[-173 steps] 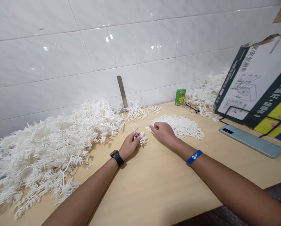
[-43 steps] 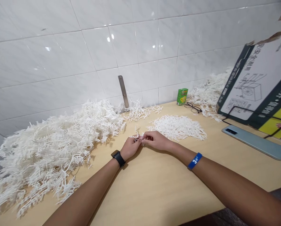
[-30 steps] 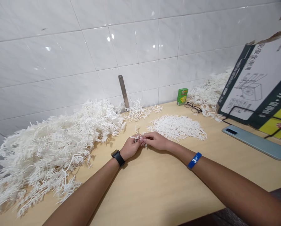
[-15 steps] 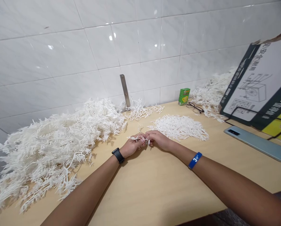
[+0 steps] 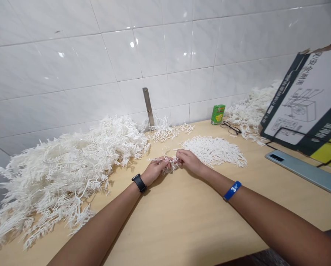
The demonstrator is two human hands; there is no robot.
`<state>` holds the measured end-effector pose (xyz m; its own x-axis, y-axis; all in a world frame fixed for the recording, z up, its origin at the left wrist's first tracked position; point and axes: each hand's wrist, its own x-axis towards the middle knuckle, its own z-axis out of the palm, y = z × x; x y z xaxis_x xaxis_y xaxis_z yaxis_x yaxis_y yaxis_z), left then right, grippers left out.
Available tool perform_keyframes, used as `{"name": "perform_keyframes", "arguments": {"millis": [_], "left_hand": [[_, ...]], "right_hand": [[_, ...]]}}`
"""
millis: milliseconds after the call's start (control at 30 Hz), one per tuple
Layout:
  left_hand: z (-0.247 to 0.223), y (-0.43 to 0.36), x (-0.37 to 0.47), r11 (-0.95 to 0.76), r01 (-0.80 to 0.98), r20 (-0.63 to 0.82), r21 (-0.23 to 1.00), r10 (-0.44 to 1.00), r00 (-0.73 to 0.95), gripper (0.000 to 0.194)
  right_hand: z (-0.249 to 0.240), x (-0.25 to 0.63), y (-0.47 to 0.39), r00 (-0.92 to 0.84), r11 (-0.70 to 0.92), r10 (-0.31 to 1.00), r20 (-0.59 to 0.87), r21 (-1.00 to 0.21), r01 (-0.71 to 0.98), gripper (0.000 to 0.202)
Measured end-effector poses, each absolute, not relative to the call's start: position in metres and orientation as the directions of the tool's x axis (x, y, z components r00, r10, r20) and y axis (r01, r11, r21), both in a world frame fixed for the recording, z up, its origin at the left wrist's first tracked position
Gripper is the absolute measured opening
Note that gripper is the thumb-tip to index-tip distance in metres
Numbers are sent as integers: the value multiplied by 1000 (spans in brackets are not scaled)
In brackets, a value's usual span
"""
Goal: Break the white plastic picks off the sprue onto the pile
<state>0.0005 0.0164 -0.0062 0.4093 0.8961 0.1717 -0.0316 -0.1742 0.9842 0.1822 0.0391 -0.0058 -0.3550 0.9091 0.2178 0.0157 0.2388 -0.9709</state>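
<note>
Near the middle of the wooden table (image 5: 165, 214), my left hand (image 5: 155, 170) has its fingers closed on a white branched plastic sprig (image 5: 171, 165). My right hand (image 5: 189, 161) pinches the sprig's right end, close beside the left fingertips. Behind my right hand lies a flat pile of short white pieces (image 5: 213, 149). A large heap of white branched sprigs (image 5: 68, 166) covers the left side, and a smaller cluster (image 5: 165, 132) lies by the wall.
A metal strip (image 5: 148, 107) leans on the tiled wall (image 5: 154, 48). To the right are a green box (image 5: 218, 114), glasses (image 5: 231, 128), more white sprigs (image 5: 248, 111), a phone (image 5: 306, 171) and a large printed carton (image 5: 298, 107).
My right hand has shifted slightly up and right, so the gap between my hands is wider and more of the sprig shows. My left hand has hardly moved.
</note>
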Motion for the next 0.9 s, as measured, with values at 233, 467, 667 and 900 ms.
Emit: {"name": "perform_keyframes", "arguments": {"millis": [233, 467, 667, 900], "left_hand": [[-7, 18, 3, -188, 100, 155, 977, 949, 275, 40], [-10, 20, 3, -153, 130, 120, 980, 966, 229, 41], [-10, 21, 3, -205, 114, 174, 972, 955, 239, 44], [-15, 23, 3, -121, -85, 134, 989, 978, 161, 46]], "right_hand": [[-7, 196, 47, -130, 550, 804, 580, -643, 533, 20], [-2, 186, 37, -458, 617, 772, 441, -694, 372, 19], [-7, 181, 36, -604, 690, 680, 417, -643, 333, 33], [-9, 175, 39, -600, 658, 682, 417, -708, 257, 26]]}}
